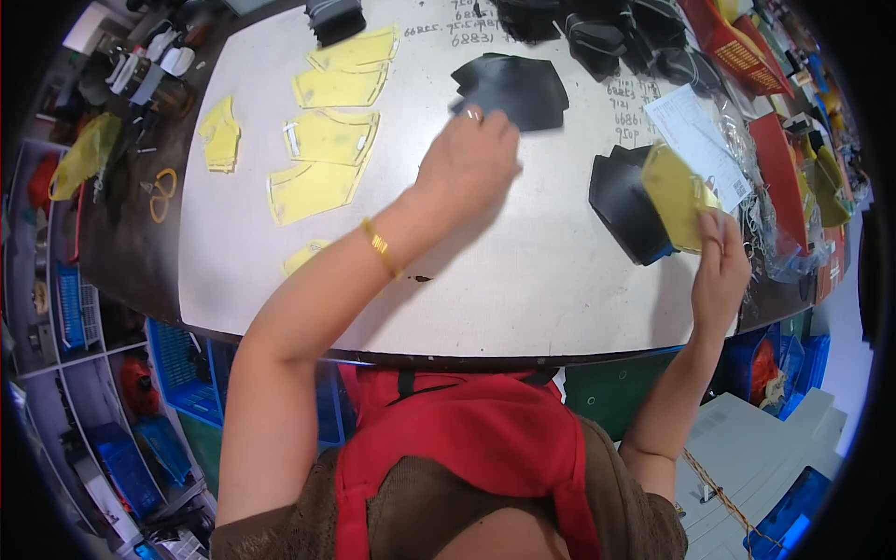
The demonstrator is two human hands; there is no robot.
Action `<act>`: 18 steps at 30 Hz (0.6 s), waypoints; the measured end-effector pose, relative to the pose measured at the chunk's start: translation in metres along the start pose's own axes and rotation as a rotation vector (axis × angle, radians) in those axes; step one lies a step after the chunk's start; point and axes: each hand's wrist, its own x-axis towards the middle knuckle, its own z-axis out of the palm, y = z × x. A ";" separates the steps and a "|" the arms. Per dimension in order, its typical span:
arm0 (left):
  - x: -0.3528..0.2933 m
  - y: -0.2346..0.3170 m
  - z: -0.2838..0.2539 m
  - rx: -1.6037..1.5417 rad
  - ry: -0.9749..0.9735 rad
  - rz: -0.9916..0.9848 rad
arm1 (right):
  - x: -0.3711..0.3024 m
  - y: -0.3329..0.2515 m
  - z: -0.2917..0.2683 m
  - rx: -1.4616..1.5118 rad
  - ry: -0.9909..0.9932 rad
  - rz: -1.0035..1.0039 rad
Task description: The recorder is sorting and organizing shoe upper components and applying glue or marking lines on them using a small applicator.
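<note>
My left hand [474, 166], with a ring and a yellow bracelet on its arm, reaches over the table. Its fingers are closed at the near left edge of a black cut piece [523, 89], whose edges look slightly blurred; the fingertips are partly hidden. On the right, my right hand [721, 266] grips yellow cut pieces [670, 191] between thumb and fingers. They are tilted up and overlap a fanned stack of black cut pieces [621, 210] on the table. Left of my left arm, several flat yellow pieces [327, 138] lie in an overlapping column.
The white tabletop [448, 308] carries handwriting at its far side. A small yellow stack [221, 138] lies far left, beside scissors [162, 194]. More black bundles [597, 42] stand at the back. A white paper sheet [698, 140] and red boxes [779, 173] line the right side.
</note>
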 end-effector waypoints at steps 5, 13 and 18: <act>-0.094 0.053 -0.038 -0.180 -0.116 0.256 | -0.035 -0.041 -0.002 0.396 -0.239 0.066; -0.124 0.069 -0.031 -0.362 0.245 0.021 | -0.035 -0.072 0.062 0.437 -0.660 -0.106; -0.128 0.074 -0.028 -0.370 0.255 -0.032 | -0.030 -0.072 0.071 0.301 -0.687 -0.234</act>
